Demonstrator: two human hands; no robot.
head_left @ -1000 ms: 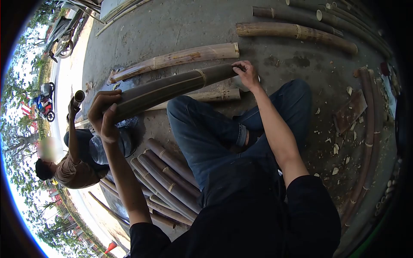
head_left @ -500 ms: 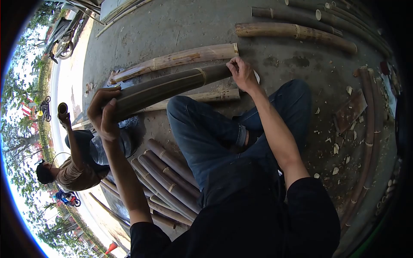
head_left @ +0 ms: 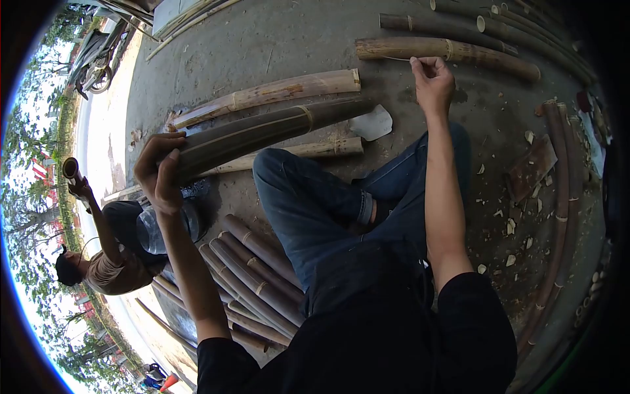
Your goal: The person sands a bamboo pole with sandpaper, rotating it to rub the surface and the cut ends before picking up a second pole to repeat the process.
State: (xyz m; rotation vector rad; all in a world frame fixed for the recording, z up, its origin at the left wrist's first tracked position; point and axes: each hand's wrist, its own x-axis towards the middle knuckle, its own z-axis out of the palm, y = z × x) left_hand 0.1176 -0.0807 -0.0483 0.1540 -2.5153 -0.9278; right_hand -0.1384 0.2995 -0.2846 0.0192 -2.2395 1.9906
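Note:
My left hand [head_left: 161, 172] is wrapped round the near end of a dark bamboo pole [head_left: 252, 133], which slants up to the right across my view. A pale lengthwise streak runs along the pole, and a ring-like node sits near its far end. Well off the pole, my right hand [head_left: 434, 82] is raised with thumb and fingertips pinched on a thin strip [head_left: 399, 60] that trails leftward. The strip is too fine for me to name its material.
Bamboo lengths lie behind [head_left: 295, 88] and below the held pole, and more [head_left: 453, 49] at the back right. Cut bamboo pieces [head_left: 256, 276] are piled left of my knee. A co-worker [head_left: 118, 262] holds a bamboo tube [head_left: 71, 169]. Chips [head_left: 510, 226] litter the right floor.
My right hand has left the pole's far end and moved up and right with the thin strip. A pale flat piece on the floor is uncovered. The co-worker's tube has shifted left.

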